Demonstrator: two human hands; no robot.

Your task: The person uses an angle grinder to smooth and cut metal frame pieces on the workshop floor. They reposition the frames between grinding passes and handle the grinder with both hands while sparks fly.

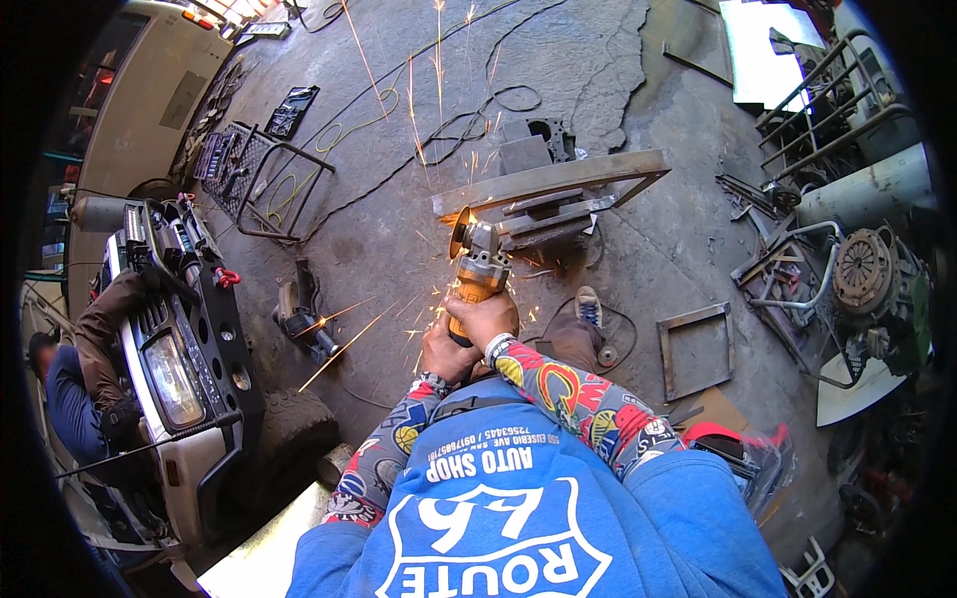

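Right grip (485, 317) is closing firmly round the body of a yellow grinder (476, 282); left grip (446, 351) is wrapping its near end. Grinder is sitting mid-scene, its disc (461, 231) standing at the near edge of a steel frame (558, 181), toward the left end, and glowing there. Sparks (439, 75) are streaking far, others spraying near and left. Frame is resting on a metal stand (543, 224) above grey concrete floor (688, 239), cracked at the far side. Dark cables (464, 130) are snaking over the floor, far. A wire rack (289, 184) is standing far left. Left: a vehicle front (169, 374) is facing inward, a second person (75, 394) leaning over it; a van (150, 90) is filling the far left. Right: a small square frame (730, 354) is lying flat; beyond it, a round clutch part (865, 269) and a grey cylinder (867, 187) are crowding a scrap pile. A pale sheet (768, 50) is catching light, far right.
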